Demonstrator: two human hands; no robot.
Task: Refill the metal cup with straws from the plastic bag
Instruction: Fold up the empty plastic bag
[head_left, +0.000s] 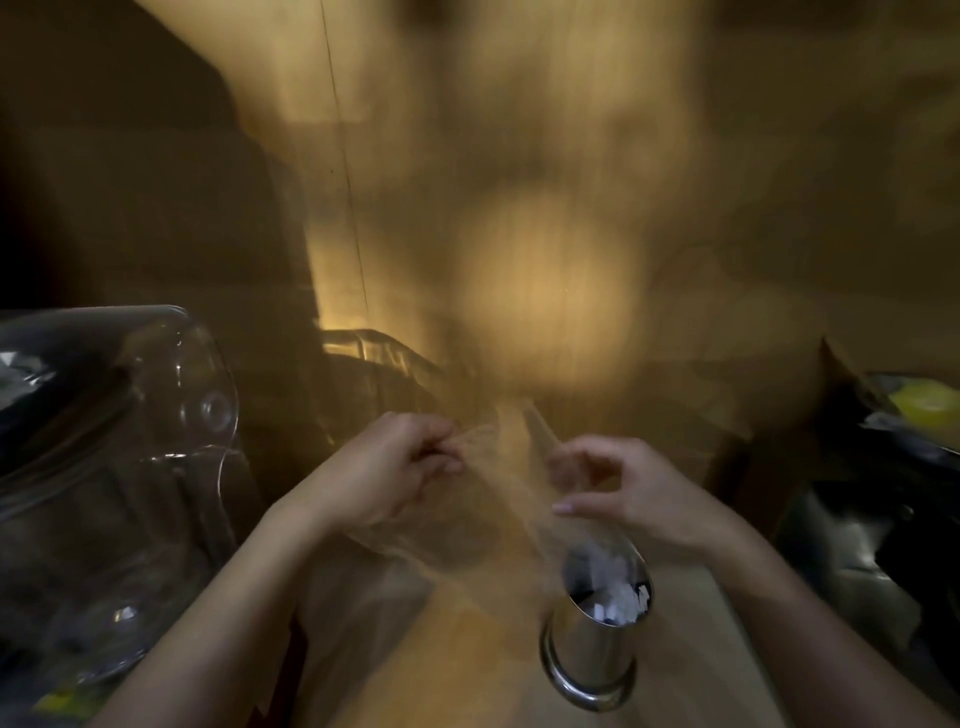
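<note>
Nearest the viewer, a metal cup (597, 636) stands upright on a wooden counter (467, 670), its ringed base toward the camera and its mouth holding white paper-wrapped straws (615, 597) packed on end. Just beyond and partly over the cup's mouth, a thin clear plastic bag (467, 525) is stretched between both hands; motion blur makes its outline faint, and its contents cannot be made out. The left hand (387, 467) is curled, fingers pinched on the bag's left edge. The right hand (623, 491) is held above the cup's far rim with fingers bent and thumb extended toward the left; it appears to pinch the bag's right edge, though blur leaves the contact uncertain. To the left, large clear curved plastic containers (156, 415) sit beside the counter. At the far right edge, dark items and a yellow object (924, 402) lie in shadow. Farther back, a blurred amber-lit wooden wall (519, 182) fills the upper field.
</note>
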